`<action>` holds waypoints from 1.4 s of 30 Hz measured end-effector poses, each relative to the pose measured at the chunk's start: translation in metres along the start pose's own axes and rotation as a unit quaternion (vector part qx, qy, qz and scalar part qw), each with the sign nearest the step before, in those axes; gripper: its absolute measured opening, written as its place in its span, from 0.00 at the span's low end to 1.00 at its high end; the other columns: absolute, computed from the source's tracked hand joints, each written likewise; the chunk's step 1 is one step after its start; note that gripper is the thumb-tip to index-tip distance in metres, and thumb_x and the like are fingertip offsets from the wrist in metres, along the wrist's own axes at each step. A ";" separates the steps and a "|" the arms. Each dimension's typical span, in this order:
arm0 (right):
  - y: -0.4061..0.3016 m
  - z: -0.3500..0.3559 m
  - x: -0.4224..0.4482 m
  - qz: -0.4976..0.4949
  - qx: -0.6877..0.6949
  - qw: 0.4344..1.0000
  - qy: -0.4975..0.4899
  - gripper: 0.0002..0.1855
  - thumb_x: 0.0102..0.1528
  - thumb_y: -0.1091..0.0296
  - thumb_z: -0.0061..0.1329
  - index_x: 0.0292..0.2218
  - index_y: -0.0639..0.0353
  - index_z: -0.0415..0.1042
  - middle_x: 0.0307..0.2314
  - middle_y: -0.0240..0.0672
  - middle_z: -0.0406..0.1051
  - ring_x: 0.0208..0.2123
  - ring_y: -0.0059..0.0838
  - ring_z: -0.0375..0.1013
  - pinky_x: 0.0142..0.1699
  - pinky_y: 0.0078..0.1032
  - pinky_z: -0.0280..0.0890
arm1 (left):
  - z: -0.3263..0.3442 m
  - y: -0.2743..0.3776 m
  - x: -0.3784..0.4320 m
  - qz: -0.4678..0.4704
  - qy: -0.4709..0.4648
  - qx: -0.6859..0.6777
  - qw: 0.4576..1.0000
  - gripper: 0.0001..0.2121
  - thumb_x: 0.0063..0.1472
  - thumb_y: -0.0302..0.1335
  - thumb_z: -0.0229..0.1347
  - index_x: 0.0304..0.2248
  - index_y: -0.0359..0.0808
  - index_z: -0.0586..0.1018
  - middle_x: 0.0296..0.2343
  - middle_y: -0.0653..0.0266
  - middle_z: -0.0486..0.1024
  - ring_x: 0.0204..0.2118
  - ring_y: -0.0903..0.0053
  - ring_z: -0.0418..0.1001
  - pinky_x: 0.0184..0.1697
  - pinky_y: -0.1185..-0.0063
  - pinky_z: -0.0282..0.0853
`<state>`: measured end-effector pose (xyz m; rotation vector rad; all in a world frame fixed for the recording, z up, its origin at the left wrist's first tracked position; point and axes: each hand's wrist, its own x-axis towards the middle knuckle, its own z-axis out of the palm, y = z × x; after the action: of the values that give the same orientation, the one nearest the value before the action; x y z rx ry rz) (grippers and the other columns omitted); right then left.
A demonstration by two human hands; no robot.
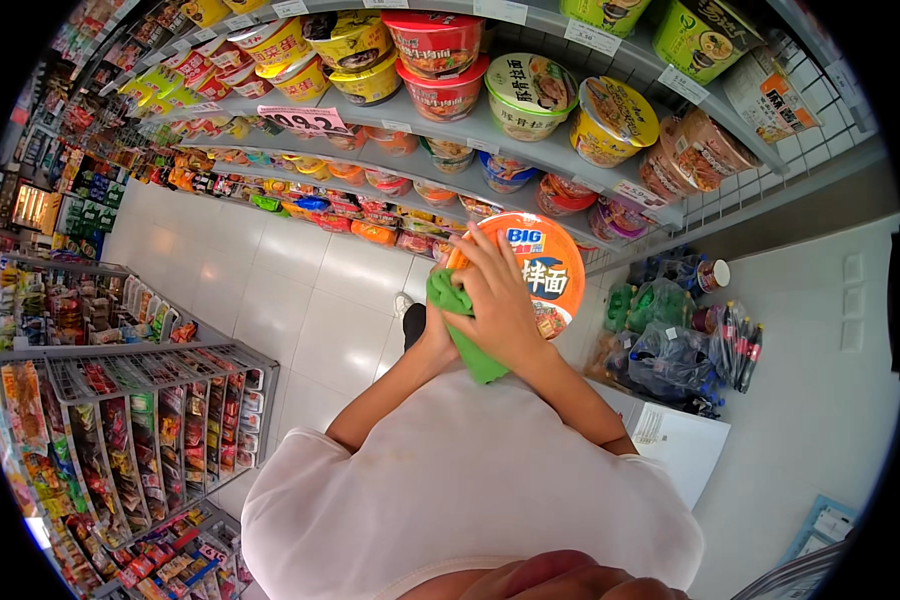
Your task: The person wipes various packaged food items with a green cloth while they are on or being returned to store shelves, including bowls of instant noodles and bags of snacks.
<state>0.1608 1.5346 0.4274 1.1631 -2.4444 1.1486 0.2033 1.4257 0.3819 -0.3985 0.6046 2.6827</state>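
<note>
A large orange instant noodle bowl (562, 262) is held in front of my chest, its printed lid facing the camera. Over the left part of that lid lies my right hand (495, 300), fingers extended, with a green cloth (480, 356) gripped beneath the palm and thumb. My left hand (439, 336) is at the bowl's left edge, under the cloth; its fingers are mostly hidden, and it appears to hold the bowl from the side. One end of the cloth hangs down towards my white shirt.
Shelves (375, 112) of stacked noodle bowls (442, 94) curve across the top, close beyond my hands. Wire snack racks (150, 375) stand at left on the tiled floor (322, 322). Wrapped bottle packs (667, 352) and a white box (682, 442) are at right by the wall.
</note>
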 end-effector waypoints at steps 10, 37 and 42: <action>0.003 0.003 -0.002 -0.021 -0.009 1.000 -0.012 0.17 0.44 0.67 0.61 0.32 0.59 0.67 0.53 0.46 0.62 0.62 0.50 0.54 0.65 0.54 0.43 | 0.000 -0.002 -0.003 0.059 0.000 -0.024 0.998 0.30 0.66 0.55 0.36 0.57 0.42 0.64 0.53 0.59 0.67 0.55 0.70 0.66 0.57 0.68 0.64; 0.051 0.025 0.024 0.125 0.141 0.978 0.085 0.13 0.52 0.74 0.55 0.33 0.62 0.62 0.54 0.49 0.63 0.62 0.51 0.55 0.62 0.44 0.51 | -0.031 0.026 -0.053 0.311 0.210 -0.018 0.927 0.34 0.61 0.56 0.40 0.56 0.37 0.65 0.52 0.54 0.68 0.52 0.63 0.69 0.54 0.65 0.67; 0.043 0.040 0.050 0.167 0.205 0.961 0.077 0.14 0.55 0.71 0.55 0.37 0.65 0.63 0.48 0.48 0.70 0.51 0.45 0.70 0.54 0.36 0.62 | -0.045 0.038 -0.083 0.315 0.224 -0.019 0.922 0.36 0.59 0.57 0.41 0.57 0.36 0.63 0.53 0.53 0.67 0.52 0.63 0.70 0.54 0.64 0.68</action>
<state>0.1018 1.4938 0.3995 0.7201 -2.4075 1.8377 0.2709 1.3493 0.3849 -0.9949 0.9432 3.2305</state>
